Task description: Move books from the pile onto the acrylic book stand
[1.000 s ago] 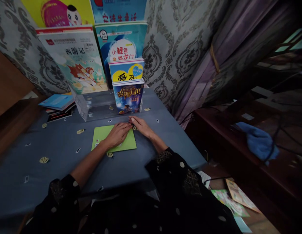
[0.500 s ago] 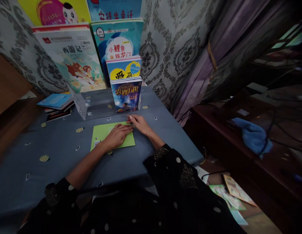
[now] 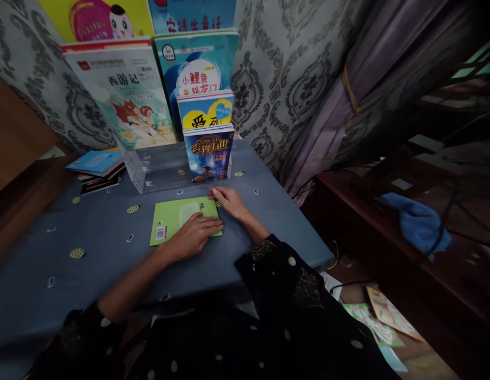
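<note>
A green book lies flat on the table, back cover up, with a barcode at its lower left and a pale text block near its middle. Across its lower right part rests my left hand, palm down with the fingers stretched out. My right hand is at the upper right corner of the book, its fingers curled and pinched at that edge. Parts of the cover are hidden under my left hand.
A clear rack holds several upright books, among them a dark blue one in front. Beside it is a small pile of books. A blue cloth lies on the dark red furniture at right; papers are below.
My left hand has slid toward me over the green book, uncovering more of its printed text. My right hand stays at the corner. The view has shifted slightly.
</note>
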{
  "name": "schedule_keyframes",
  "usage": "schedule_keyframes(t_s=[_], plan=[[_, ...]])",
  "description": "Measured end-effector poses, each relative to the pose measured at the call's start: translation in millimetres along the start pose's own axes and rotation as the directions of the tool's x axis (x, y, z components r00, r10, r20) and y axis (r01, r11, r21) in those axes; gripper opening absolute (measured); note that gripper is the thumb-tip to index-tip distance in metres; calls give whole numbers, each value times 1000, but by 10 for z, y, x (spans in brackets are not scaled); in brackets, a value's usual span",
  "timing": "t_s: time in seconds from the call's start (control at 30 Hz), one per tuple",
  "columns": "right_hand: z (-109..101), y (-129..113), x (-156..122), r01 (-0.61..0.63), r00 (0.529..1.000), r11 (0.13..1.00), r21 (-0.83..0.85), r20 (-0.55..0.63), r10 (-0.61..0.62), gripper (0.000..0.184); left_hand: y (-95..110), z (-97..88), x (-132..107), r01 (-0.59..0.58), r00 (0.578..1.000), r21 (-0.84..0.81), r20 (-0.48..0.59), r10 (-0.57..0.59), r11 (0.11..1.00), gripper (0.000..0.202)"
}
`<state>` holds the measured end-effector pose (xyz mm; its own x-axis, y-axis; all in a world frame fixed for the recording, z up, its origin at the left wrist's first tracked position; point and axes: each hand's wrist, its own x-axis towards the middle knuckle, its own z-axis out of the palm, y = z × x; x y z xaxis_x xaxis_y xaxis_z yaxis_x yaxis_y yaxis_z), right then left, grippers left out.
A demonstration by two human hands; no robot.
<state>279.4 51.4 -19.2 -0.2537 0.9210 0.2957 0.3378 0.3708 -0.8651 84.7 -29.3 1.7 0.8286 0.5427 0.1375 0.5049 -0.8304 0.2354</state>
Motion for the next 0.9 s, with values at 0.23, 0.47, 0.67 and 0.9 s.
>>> schedule_keyframes(t_s=[0.23,0.47,0.67,0.9], plan=[[-1,51,15,0,1000,1000,-29,16,1,45,-278,24,109,178,983,106,-73,-171,978,45],[-10,80,7,17,1000,999,-34,14,-16,46,-672,-88,-142,419,904,146,-163,-396,896,42],[11,66,-38,19,1000,994,-109,12,-17,38,-1030,-231,-695,439,879,-46,-183,-440,897,47],[182,-155,-104,148,986,890,-431,140,-96,30,-1265,-259,-1051,439,843,-256,-216,-493,861,51]])
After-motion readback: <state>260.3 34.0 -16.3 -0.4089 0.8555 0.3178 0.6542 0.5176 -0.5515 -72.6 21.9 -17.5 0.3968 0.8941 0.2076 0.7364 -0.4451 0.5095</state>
